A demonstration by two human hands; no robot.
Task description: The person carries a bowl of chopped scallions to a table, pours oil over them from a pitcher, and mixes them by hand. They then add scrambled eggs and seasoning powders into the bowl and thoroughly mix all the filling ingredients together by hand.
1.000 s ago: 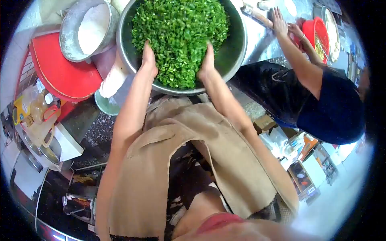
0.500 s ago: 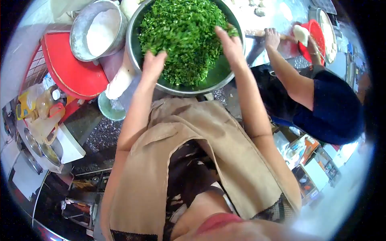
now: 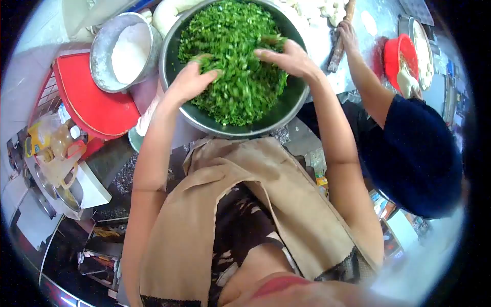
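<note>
A heap of chopped green herbs fills much of a large metal bowl in front of me; the pieces between my hands are smeared by motion. My left hand is at the bowl's left side, thumb stretched out over the greens and fingertips partly hidden among them. Over the right side of the heap, my right hand points inward with thumb and fingers apart, its fingertips touching the greens. Neither hand shows a closed grip.
A metal pot of white flour and a red board stand at left. At right, a co-worker's hand holds a rolling pin. Near it are a red basin, dough pieces and a round tray.
Both my hands have come inward over the greens, and the heap has shifted. The co-worker's rolling pin has turned from crosswise to nearly lengthwise, and their other hand has moved down.
</note>
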